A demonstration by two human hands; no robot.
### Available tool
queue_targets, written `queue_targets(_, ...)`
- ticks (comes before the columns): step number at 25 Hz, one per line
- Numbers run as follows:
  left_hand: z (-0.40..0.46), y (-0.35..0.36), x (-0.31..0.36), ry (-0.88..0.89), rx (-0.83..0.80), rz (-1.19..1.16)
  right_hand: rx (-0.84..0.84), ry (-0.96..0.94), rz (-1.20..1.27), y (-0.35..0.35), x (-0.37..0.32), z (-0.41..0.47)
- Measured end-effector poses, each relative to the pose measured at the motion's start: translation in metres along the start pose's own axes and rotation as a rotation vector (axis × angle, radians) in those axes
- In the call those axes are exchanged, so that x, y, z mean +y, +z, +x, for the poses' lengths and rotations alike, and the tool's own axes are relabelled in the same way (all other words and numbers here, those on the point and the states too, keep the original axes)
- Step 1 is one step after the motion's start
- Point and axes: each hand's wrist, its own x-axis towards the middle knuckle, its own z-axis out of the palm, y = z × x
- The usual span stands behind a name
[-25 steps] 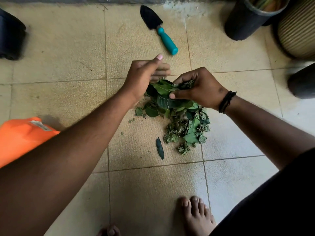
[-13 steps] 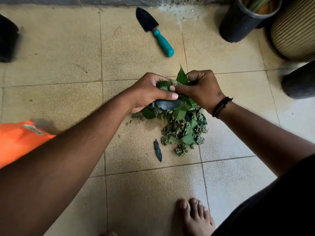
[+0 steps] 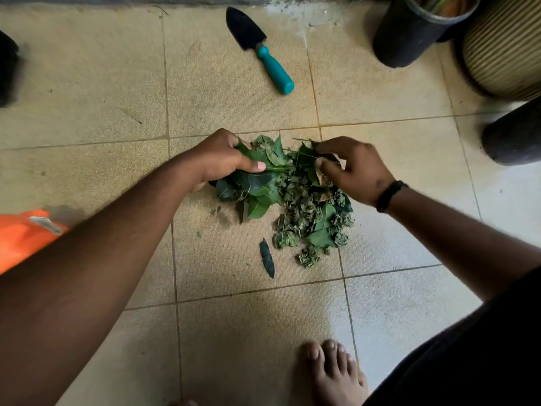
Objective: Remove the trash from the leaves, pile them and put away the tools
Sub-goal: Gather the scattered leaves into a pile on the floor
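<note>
A pile of green leaves point(image 3: 304, 206) lies on the tiled floor in the middle of the view. My left hand point(image 3: 216, 159) grips a bunch of large leaves at the pile's left side, thumb pressed on top. My right hand point(image 3: 351, 168) is at the pile's upper right, thumb and fingers pinching a leaf. One dark leaf point(image 3: 267, 257) lies apart, just below the pile. A hand trowel point(image 3: 257, 48) with a black blade and teal handle lies on the floor beyond the pile.
An orange bag point(image 3: 20, 235) sits at the left edge. A black pot point(image 3: 409, 30) and a ribbed beige pot point(image 3: 506, 45) stand at the top right, another dark pot point(image 3: 515, 136) at the right edge. My bare foot point(image 3: 330, 370) stands below the pile.
My hands, close together over the top of the pile before, have drawn apart: the left now grips leaves on the left side, the right pinches a leaf on the right.
</note>
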Motion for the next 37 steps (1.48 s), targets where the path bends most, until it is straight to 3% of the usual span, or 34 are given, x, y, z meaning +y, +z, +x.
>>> queue_targets(2,0.001,0.003,-0.002,-0.014,0.015,-0.067,-0.155,0.009,-0.145,0.021,0.004,-0.009)
queue_targets(4,0.003,0.01,-0.004,-0.041,0.029,-0.179,-0.204,-0.046,-0.293,0.039,0.003,-0.016)
queue_targets(8,-0.004,0.041,-0.006,-0.068,0.089,-0.425,0.157,-0.271,-0.222,0.045,-0.002,-0.012)
queue_targets(11,-0.003,0.063,-0.008,-0.105,0.21,-0.651,0.353,-0.153,0.076,0.036,-0.015,-0.005)
queue_targets(16,0.004,0.091,0.003,-0.133,0.273,-0.958,0.381,0.184,0.807,0.03,-0.043,0.002)
queue_targets(20,0.017,0.096,0.004,-0.13,0.278,-1.016,0.268,0.464,1.229,0.022,-0.061,-0.002)
queue_targets(24,0.007,0.094,0.012,-0.081,0.386,-0.943,0.018,0.54,1.489,0.026,-0.062,0.0)
queue_targets(26,0.009,0.096,0.006,-0.098,0.432,-0.939,-0.037,0.516,1.498,0.032,-0.062,0.003)
queue_targets(31,-0.011,0.097,0.003,-0.165,0.435,-1.069,0.009,0.491,1.304,0.031,-0.081,-0.008)
queue_targets(37,-0.081,0.094,0.038,-0.249,0.499,-1.108,0.019,0.55,1.361,-0.012,-0.129,-0.052)
